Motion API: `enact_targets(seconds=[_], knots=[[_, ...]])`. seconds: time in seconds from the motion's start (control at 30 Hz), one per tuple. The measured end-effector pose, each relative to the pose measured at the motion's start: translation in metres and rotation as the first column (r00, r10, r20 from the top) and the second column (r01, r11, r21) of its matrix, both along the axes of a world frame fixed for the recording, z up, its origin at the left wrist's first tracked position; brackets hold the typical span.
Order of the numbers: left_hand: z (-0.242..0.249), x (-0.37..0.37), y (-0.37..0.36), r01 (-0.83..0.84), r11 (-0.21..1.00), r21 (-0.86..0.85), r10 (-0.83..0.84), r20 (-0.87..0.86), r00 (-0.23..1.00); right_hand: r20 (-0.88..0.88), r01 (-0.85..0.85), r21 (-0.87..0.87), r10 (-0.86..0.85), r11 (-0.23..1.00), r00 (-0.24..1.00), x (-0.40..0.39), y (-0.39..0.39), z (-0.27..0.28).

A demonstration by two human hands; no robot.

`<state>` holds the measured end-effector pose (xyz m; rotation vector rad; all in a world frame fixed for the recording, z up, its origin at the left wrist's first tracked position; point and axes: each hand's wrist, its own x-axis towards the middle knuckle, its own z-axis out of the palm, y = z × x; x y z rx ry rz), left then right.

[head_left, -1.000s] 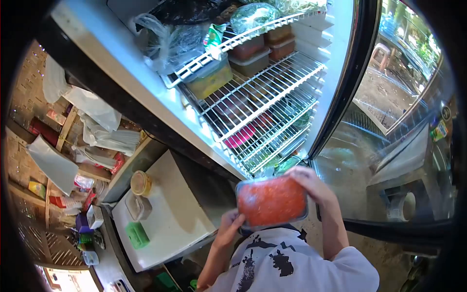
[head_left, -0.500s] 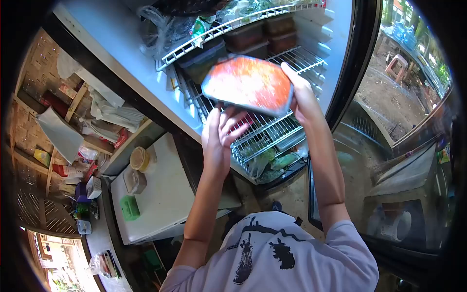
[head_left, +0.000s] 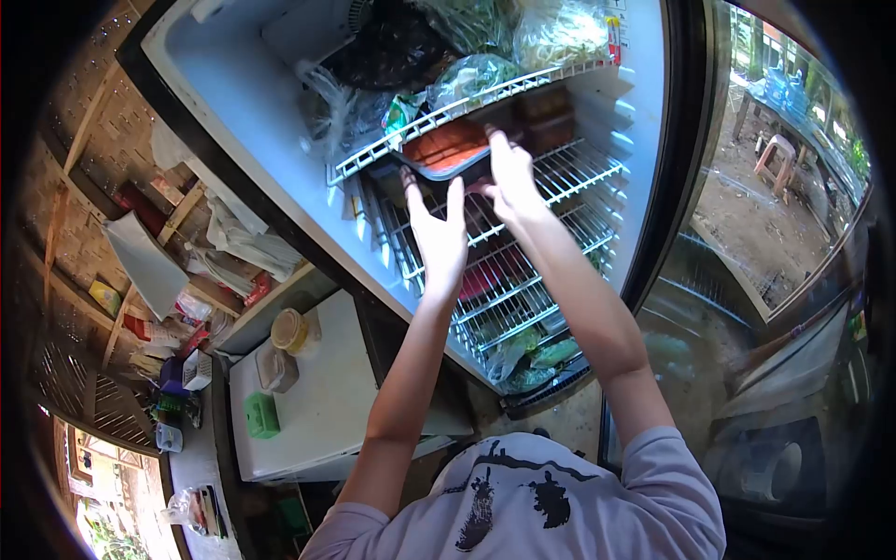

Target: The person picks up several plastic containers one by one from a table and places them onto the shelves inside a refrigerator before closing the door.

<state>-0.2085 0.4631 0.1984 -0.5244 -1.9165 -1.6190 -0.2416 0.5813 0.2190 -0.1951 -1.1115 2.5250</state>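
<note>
A plastic food container (head_left: 446, 149) with orange-red contents sits between my hands inside the open fridge (head_left: 322, 213), just under the top wire shelf (head_left: 467, 96). My left hand (head_left: 437, 231) grips its near left side, fingertips along the front wall. Holding its right end is my right hand (head_left: 511, 179), with fingers over the rim. Other dark containers (head_left: 544, 117) stand behind and to the right on the second wire shelf (head_left: 569, 177). The container's far end and underside are hidden.
Bagged vegetables (head_left: 476, 75) and a black plastic bag (head_left: 392, 51) fill the top shelf. Below are more wire shelves with green produce (head_left: 555, 353). The glass fridge door (head_left: 691, 299) stands open at right. A white counter (head_left: 327, 373) at left bears a green box (head_left: 262, 414) and tubs.
The container has moved away from me, deeper into the fridge and under the top shelf. My left hand has come up to grip its near side, and my right hand has moved forward with it.
</note>
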Motion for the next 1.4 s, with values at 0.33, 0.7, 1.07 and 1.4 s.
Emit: enact_targets(seconds=[0.33, 0.7, 1.07, 1.4], knots=[[-0.006, -0.075, -0.006, -0.475, 0.878, -0.066, 0.467, -0.106, 0.878, 0.162, -0.086, 0.737, -0.052, 0.671, 0.985, -0.060, -0.035, 0.028], [-0.014, -0.148, 0.005, -0.182, 0.892, 0.413, 0.206, -0.015, 0.978, -0.527, 0.540, 0.841, -0.294, -0.041, 0.797, -0.162, -0.028, -0.012], [-0.018, 0.032, 0.002, -0.009, 0.946, 0.324, 0.034, -0.072, 0.997, -0.322, 0.377, 0.795, -0.197, 0.475, 0.926, 0.017, -0.045, 0.016], [-0.173, 0.139, -0.244, -0.334, 0.887, -0.318, 0.340, -0.037, 0.940, -0.572, 0.253, 0.576, 0.161, 0.778, 0.804, 0.176, -0.166, -0.177]])
